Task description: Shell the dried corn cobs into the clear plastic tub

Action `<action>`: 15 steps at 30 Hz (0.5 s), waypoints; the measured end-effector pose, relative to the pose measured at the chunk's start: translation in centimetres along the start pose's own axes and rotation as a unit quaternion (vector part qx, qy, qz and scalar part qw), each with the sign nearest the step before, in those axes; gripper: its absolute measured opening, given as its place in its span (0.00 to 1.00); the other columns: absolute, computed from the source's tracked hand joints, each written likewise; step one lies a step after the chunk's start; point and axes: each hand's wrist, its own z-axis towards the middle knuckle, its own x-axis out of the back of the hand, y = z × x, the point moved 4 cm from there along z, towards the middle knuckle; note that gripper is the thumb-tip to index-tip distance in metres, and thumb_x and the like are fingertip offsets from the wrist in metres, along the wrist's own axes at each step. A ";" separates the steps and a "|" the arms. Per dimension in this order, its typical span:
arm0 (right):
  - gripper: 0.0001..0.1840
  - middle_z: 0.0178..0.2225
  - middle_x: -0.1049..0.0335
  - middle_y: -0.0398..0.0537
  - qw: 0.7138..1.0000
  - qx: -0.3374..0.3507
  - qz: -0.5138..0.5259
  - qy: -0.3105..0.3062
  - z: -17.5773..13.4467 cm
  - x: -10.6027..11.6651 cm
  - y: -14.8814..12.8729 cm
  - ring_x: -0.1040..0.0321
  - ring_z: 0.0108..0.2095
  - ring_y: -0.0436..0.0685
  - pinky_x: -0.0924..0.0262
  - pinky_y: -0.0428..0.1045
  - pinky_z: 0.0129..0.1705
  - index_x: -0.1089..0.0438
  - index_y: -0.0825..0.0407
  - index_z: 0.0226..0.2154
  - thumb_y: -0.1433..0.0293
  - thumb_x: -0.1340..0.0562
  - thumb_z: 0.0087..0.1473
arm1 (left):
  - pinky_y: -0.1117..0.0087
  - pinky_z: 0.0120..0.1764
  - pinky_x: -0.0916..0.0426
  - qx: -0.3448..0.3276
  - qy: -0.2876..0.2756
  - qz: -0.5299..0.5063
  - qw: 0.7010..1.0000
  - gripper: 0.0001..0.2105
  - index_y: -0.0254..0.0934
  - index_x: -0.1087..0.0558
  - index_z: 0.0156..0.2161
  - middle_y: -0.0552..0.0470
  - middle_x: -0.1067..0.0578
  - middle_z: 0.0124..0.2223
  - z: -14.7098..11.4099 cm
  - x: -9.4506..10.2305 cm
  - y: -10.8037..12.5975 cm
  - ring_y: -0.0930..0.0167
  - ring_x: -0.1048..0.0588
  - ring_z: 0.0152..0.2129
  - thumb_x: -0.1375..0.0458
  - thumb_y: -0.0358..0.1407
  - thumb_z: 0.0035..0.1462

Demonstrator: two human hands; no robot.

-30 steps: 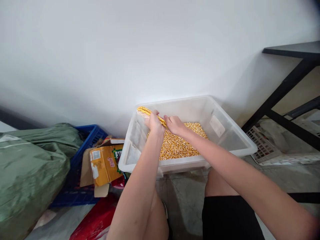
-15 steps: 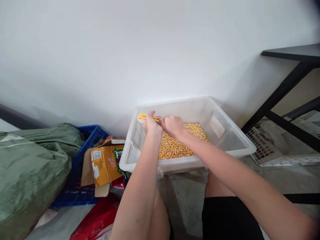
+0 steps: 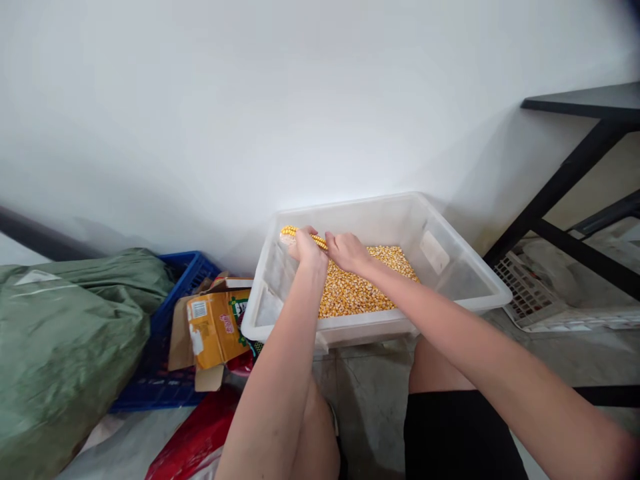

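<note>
My left hand (image 3: 306, 248) is wrapped round a corn cob (image 3: 289, 232), whose end sticks out to the left with yellow kernels on top and a pale bare patch below. At the cob's other end, my right hand (image 3: 349, 253) is closed, its thumb side against the rows of kernels. A short stretch of yellow rows shows between the hands. Both hands are above a translucent plastic tub (image 3: 350, 203), where loose corn kernels (image 3: 357, 293) cover much of the bottom. The fingertips of my right hand are partly hidden.
Left of the tub stand an opened orange cardboard box (image 3: 220, 330) and a blue crate (image 3: 173, 293) under a green bag (image 3: 70, 333). A red bag (image 3: 195, 433) lies on the floor. At right are a black metal frame (image 3: 560, 167) and a white basket (image 3: 530, 293).
Both hands and the cob have shifted slightly right and down in view. More of the cob shows between the hands, and my right hand's knuckles sit lower.
</note>
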 end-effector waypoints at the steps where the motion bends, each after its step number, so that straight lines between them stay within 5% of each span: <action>1: 0.43 0.34 0.21 0.63 1.000 0.005 0.025 -0.011 0.0 0.0 0.3 0.25 0.42 0.63 0.39 0.50 0.43 0.23 0.56 0.33 0.51 0.65 0.68 | 0.75 0.20 0.43 0.003 0.002 0.001 1.000 0.14 0.38 0.43 0.27 0.60 0.41 0.23 -0.1 0.0 0.0 0.78 0.38 0.17 0.43 0.24 0.36; 5: 0.40 0.27 0.25 0.52 0.975 0.011 0.194 -0.109 -0.3 0.3 1.9 0.29 0.30 0.56 0.40 0.48 0.35 0.28 0.53 0.29 0.38 0.57 0.60 | 0.74 0.21 0.39 0.035 -0.047 0.003 0.998 0.10 0.37 0.38 0.27 0.58 0.36 0.23 -0.7 -0.5 0.1 0.76 0.33 0.19 0.40 0.28 0.42; 9: 0.26 0.22 0.33 0.42 0.885 0.015 0.390 -0.253 -0.8 0.3 2.6 0.36 0.23 0.50 0.41 0.45 0.28 0.35 0.52 0.27 0.45 0.34 0.50 | 0.74 0.22 0.37 0.043 -0.146 0.036 0.988 0.09 0.35 0.35 0.28 0.54 0.33 0.24 -1.4 -1.2 0.3 0.74 0.32 0.20 0.38 0.31 0.42; 12: 0.22 0.21 0.36 0.39 0.830 0.005 0.483 -0.280 -0.8 0.3 2.8 0.38 0.21 0.48 0.43 0.44 0.23 0.36 0.52 0.30 0.52 0.31 0.50 | 0.72 0.25 0.34 0.045 -0.179 0.022 0.983 0.10 0.35 0.34 0.29 0.54 0.33 0.25 -1.6 -1.4 0.5 0.74 0.31 0.20 0.37 0.32 0.42; 15: 0.21 0.23 0.33 0.41 0.831 -0.019 0.496 -0.252 -0.5 0.0 2.4 0.38 0.20 0.48 0.43 0.43 0.21 0.33 0.52 0.35 0.50 0.37 0.57 | 0.70 0.26 0.33 0.039 -0.174 0.000 0.984 0.12 0.36 0.36 0.31 0.55 0.34 0.25 -1.5 -1.4 0.6 0.73 0.30 0.21 0.37 0.33 0.42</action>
